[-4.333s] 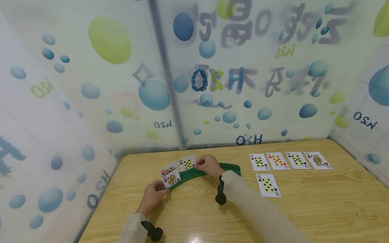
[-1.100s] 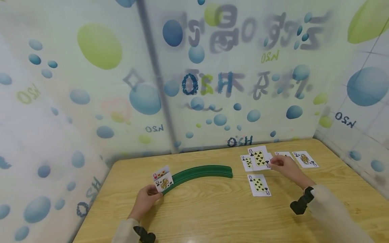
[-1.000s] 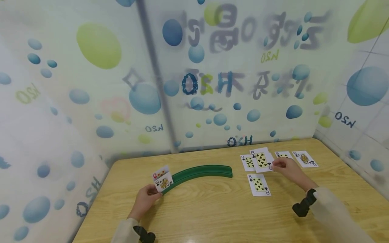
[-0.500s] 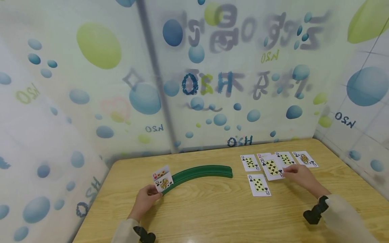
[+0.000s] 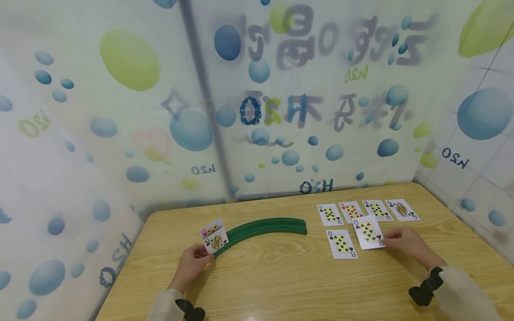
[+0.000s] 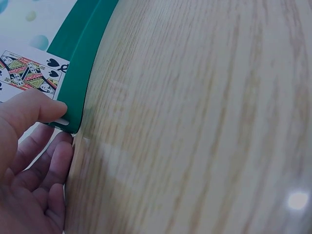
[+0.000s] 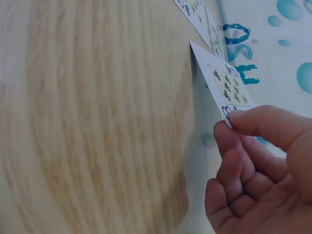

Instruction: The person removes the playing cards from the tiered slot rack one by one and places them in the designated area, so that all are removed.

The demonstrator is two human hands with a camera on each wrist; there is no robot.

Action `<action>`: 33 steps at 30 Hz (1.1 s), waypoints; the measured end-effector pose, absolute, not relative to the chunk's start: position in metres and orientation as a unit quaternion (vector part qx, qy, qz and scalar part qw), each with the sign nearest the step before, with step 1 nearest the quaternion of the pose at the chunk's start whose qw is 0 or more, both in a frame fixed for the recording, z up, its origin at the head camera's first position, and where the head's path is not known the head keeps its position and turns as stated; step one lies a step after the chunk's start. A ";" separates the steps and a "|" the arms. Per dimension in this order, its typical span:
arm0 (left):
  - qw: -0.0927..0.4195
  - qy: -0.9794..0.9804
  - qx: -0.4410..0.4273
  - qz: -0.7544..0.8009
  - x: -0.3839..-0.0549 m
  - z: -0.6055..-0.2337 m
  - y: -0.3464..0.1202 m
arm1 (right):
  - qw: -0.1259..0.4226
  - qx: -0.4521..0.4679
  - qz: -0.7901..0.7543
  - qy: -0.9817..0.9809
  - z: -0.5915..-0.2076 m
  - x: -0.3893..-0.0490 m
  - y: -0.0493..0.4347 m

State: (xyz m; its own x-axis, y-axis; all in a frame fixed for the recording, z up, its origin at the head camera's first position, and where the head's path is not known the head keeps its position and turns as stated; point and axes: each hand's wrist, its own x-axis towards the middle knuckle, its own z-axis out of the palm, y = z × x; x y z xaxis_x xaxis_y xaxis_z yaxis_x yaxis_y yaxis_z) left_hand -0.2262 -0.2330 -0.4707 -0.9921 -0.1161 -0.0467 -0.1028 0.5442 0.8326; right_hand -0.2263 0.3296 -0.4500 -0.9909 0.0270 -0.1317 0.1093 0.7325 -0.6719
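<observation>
My right hand (image 5: 409,243) pinches the lower right corner of an eight of clubs playing card (image 5: 367,232) between thumb and fingers. In the right wrist view this card slants, its far end low by the table and its held corner raised. Beside it on the left lies an eight of spades (image 5: 341,244). My left hand (image 5: 192,266) grips the near left end of a curved green card holder (image 5: 265,225), thumb on top. A queen of spades (image 5: 217,241) stands in the holder by that thumb, with a red eight of hearts (image 5: 211,229) behind it, partly hidden.
A back row holds a black nine (image 5: 329,214), a red nine (image 5: 350,209), another black nine (image 5: 376,210) and a queen (image 5: 402,209). The held card overlaps the red nine in the head view. The wooden table (image 5: 265,281) meets a patterned curtain wall (image 5: 281,169).
My right hand took the eight of clubs from the holder, carried it right over the back row, then brought it nearer beside the eight of spades. My left hand stays at the holder's end.
</observation>
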 end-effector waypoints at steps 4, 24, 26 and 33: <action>0.008 -0.878 0.061 -0.474 -0.226 -0.471 -0.233 | 0.063 0.030 -0.361 0.930 -0.458 -0.224 0.331; -0.001 -0.875 0.077 -0.477 -0.225 -0.471 -0.233 | 0.063 0.051 -0.357 0.931 -0.459 -0.217 0.321; 0.000 -0.875 0.072 -0.478 -0.225 -0.471 -0.233 | 0.064 0.053 -0.357 0.931 -0.458 -0.217 0.320; 0.007 -0.878 0.070 -0.473 -0.225 -0.469 -0.232 | 0.066 0.055 -0.362 0.928 -0.458 -0.216 0.319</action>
